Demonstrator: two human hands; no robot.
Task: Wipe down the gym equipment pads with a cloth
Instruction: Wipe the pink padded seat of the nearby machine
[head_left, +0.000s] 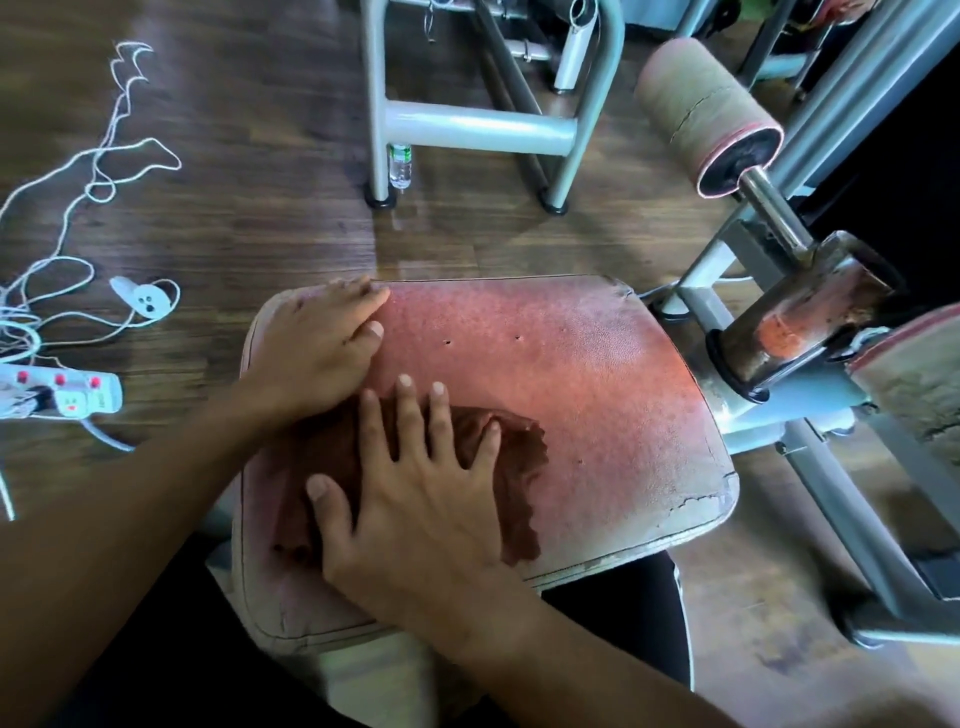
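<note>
The right hand lies flat with fingers spread and straight, pressing a dark red cloth onto the worn pink seat pad; the cloth sits under the palm and shows past the fingertips to the right. The left hand rests open on the pad's far left corner, fingers together, just beside the cloth.

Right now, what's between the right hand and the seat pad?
In the head view, a brown cloth lies between them: the right hand presses flat on it with fingers spread, and the cloth rests directly on the red seat pad.
</note>
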